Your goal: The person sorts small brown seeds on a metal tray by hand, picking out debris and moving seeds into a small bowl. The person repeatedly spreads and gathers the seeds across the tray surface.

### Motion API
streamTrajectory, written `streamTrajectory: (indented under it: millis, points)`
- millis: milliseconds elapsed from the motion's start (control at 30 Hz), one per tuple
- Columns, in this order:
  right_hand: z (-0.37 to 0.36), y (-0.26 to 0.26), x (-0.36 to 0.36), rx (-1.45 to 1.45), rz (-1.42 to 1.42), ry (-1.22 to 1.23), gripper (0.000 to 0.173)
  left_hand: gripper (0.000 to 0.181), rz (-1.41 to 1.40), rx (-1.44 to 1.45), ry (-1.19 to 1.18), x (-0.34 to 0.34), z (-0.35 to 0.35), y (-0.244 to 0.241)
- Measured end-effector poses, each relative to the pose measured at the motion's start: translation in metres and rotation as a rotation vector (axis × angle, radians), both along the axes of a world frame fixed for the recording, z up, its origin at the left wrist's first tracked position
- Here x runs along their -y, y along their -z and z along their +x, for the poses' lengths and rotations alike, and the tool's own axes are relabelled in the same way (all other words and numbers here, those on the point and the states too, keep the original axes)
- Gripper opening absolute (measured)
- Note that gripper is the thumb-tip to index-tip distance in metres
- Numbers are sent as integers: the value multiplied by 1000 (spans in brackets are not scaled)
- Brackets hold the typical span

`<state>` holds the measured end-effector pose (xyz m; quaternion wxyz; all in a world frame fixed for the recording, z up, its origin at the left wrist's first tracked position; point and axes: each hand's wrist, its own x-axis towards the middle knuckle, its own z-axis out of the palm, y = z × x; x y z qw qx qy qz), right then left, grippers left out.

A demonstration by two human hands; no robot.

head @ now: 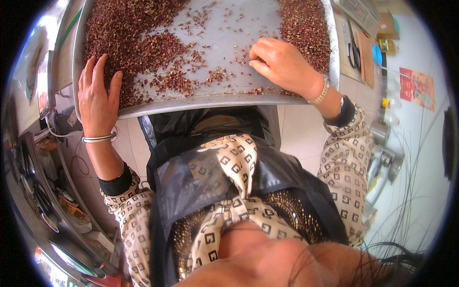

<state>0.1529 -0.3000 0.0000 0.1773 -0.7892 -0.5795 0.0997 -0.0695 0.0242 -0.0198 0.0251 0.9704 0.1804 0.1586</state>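
Observation:
A wide metal tray (215, 102) lies before me, holding dried reddish-brown husks that look like Sichuan peppercorns (118, 32). The largest heap fills the tray's left side, a second pile (304, 32) runs along the right, and loose bits with small stems are scattered between them. My left hand (98, 93) rests at the tray's left front corner, palm down, fingers apart, fingertips at the edge of the heap. My right hand (281, 64) is over the tray near the right pile, fingers curled and thumb near the index finger; whether something is pinched there is hidden.
Right of the tray lie black scissors (354, 53), a flat brown piece (365, 59), a blue cap (376, 54) and a bottle of yellow liquid (388, 46). A scale-like device (358, 14) stands at the top right. On the left are a cable (57, 134) and cluttered shelves (68, 201).

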Motion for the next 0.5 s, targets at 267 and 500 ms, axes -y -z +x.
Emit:
streamTrajectory:
  millis: [267,500]
  points:
    - [-2,4,-8,118,-89,-12,10,46,-24,21,17,-2,0,1]
    - [11,-14,12,-438,-61,238,4,46,-17,18,3,0,0,1]
